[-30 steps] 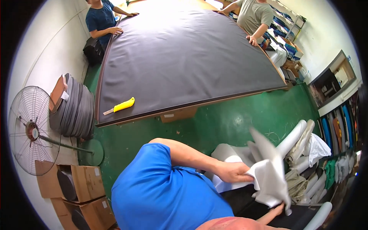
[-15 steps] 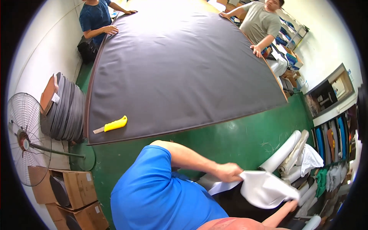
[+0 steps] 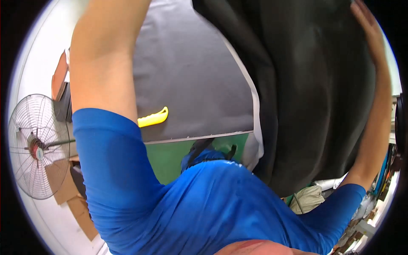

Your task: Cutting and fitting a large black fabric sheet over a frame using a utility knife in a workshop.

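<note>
A large black sheet of soft, leather-like material (image 3: pixel 314 93) hangs in folds before me, lifted over the right part of the table, with a pale edge along its left side. My right hand (image 3: pixel 369 25) is raised at the top right, its fingers closed at the sheet's edge and partly cut off. My left arm reaches up across the left side, and its hand lies beyond the top of the picture. On the dark grey sheet (image 3: pixel 195 85) covering the table rests a yellow-handled knife (image 3: pixel 154 118); my left arm hides its blade.
At the left stands a wire-cage fan (image 3: pixel 38 146) with cardboard boxes (image 3: pixel 63 182) below it. Behind it is a partly hidden stack of dark pieces (image 3: pixel 63 102). Green floor (image 3: pixel 165 161) shows by the table's front edge. Wrapped rolls (image 3: pixel 308 199) lie at the lower right.
Both arms have swung up from the lower right, raising the black, white-backed sheet over the table. It now hides the right side and the person there. The knife stays on the table.
</note>
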The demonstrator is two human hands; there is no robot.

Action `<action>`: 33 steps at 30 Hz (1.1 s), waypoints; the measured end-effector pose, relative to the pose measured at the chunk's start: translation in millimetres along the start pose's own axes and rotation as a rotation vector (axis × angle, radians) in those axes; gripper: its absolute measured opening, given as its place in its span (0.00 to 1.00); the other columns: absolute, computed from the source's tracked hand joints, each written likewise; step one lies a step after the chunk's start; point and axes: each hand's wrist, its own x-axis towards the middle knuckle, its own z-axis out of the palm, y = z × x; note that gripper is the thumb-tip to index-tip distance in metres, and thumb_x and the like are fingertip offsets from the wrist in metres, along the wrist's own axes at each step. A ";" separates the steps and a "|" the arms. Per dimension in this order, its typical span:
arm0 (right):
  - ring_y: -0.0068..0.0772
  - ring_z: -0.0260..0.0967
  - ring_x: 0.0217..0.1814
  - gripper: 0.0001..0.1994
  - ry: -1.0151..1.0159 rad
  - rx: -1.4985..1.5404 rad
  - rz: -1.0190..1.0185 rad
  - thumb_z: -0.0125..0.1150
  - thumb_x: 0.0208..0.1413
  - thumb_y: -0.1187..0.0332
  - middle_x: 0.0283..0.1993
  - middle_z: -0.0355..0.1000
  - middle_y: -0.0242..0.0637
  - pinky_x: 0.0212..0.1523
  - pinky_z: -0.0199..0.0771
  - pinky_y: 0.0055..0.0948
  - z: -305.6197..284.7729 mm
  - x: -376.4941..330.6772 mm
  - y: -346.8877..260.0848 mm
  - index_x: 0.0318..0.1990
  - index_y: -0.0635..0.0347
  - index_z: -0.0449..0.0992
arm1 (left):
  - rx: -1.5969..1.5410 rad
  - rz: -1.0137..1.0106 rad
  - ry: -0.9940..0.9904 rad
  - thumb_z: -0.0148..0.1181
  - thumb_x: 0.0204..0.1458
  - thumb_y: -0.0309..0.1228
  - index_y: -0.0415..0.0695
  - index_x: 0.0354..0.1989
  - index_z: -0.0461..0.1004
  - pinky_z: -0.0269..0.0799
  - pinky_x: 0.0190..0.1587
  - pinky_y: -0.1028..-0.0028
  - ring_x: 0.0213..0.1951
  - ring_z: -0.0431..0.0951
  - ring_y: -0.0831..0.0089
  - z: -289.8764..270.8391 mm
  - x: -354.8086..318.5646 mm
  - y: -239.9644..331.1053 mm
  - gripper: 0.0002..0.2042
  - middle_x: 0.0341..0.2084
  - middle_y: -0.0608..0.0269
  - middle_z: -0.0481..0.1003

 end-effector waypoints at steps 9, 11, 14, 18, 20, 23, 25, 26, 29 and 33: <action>0.45 0.45 0.74 0.26 -0.387 -0.106 -0.156 0.54 0.62 0.57 0.71 0.51 0.48 0.71 0.45 0.38 195.6 -212.9 123.5 0.66 0.52 0.62 | 0.201 -0.373 -0.426 0.59 0.49 0.29 0.40 0.45 0.75 0.75 0.44 0.67 0.42 0.79 0.63 20.7 -92.1 -239.0 0.14 0.40 0.54 0.78; 0.45 0.44 0.74 0.26 -0.454 -0.016 -0.117 0.51 0.63 0.56 0.71 0.51 0.48 0.71 0.44 0.38 222.2 -219.3 145.1 0.66 0.51 0.61 | 0.131 -0.360 -0.340 0.62 0.46 0.29 0.38 0.51 0.70 0.74 0.46 0.67 0.46 0.76 0.63 -0.1 -140.3 -259.8 0.21 0.44 0.52 0.75; 0.46 0.43 0.74 0.25 -0.526 0.046 -0.066 0.49 0.64 0.55 0.71 0.50 0.49 0.71 0.43 0.38 255.3 -239.5 172.9 0.66 0.51 0.61 | 0.064 -0.359 -0.349 0.69 0.39 0.31 0.34 0.62 0.55 0.70 0.53 0.67 0.55 0.69 0.61 -25.5 -213.4 -233.4 0.40 0.55 0.44 0.66; 0.47 0.44 0.74 0.25 -0.406 -0.024 -0.209 0.48 0.64 0.54 0.71 0.52 0.48 0.71 0.44 0.39 286.4 -260.7 190.6 0.66 0.49 0.61 | 0.351 -0.220 -0.254 0.71 0.34 0.37 0.29 0.63 0.53 0.62 0.61 0.67 0.58 0.67 0.55 -54.6 -270.7 -233.7 0.47 0.56 0.39 0.65; 0.47 0.45 0.74 0.25 -0.372 -0.007 -0.232 0.47 0.64 0.53 0.70 0.52 0.47 0.70 0.45 0.39 290.5 -261.6 185.5 0.66 0.49 0.62 | 0.450 -0.178 -0.174 0.70 0.36 0.36 0.29 0.62 0.54 0.66 0.57 0.67 0.55 0.70 0.57 -61.9 -306.7 -225.9 0.44 0.52 0.40 0.69; 0.46 0.44 0.74 0.24 -0.338 -0.009 -0.247 0.46 0.65 0.54 0.71 0.51 0.47 0.71 0.43 0.38 294.3 -264.6 187.5 0.66 0.51 0.61 | 0.228 -0.398 -0.333 0.69 0.39 0.33 0.29 0.58 0.59 0.73 0.47 0.70 0.44 0.77 0.63 -63.2 -358.9 -189.4 0.38 0.44 0.47 0.74; 0.47 0.44 0.74 0.25 -0.321 -0.008 -0.246 0.45 0.65 0.54 0.71 0.51 0.47 0.71 0.43 0.38 295.5 -266.4 189.4 0.66 0.50 0.62 | 0.261 -0.348 -0.230 0.69 0.40 0.33 0.29 0.54 0.62 0.73 0.45 0.71 0.42 0.77 0.65 -59.7 -387.3 -177.0 0.34 0.40 0.50 0.75; 0.47 0.45 0.74 0.25 -0.302 -0.017 -0.241 0.45 0.65 0.53 0.71 0.52 0.47 0.71 0.44 0.38 298.1 -265.3 187.5 0.66 0.50 0.62 | 0.317 -0.350 -0.133 0.69 0.41 0.33 0.30 0.53 0.63 0.73 0.45 0.71 0.41 0.77 0.65 -55.4 -400.2 -179.1 0.32 0.39 0.51 0.75; 0.49 0.47 0.73 0.25 -0.277 -0.024 -0.253 0.46 0.64 0.52 0.70 0.54 0.49 0.70 0.45 0.40 297.7 -265.9 198.7 0.65 0.50 0.62 | -0.179 -0.762 -0.168 0.70 0.44 0.32 0.31 0.51 0.64 0.75 0.35 0.69 0.33 0.77 0.67 -40.4 -424.8 -133.1 0.28 0.38 0.55 0.75; 0.53 0.48 0.72 0.25 -0.272 -0.027 -0.277 0.46 0.64 0.52 0.69 0.54 0.51 0.69 0.47 0.41 295.3 -260.3 186.2 0.65 0.52 0.62 | -0.435 -0.947 -0.237 0.68 0.46 0.36 0.41 0.39 0.73 0.73 0.35 0.65 0.34 0.77 0.67 -36.3 -464.0 -146.4 0.16 0.32 0.62 0.78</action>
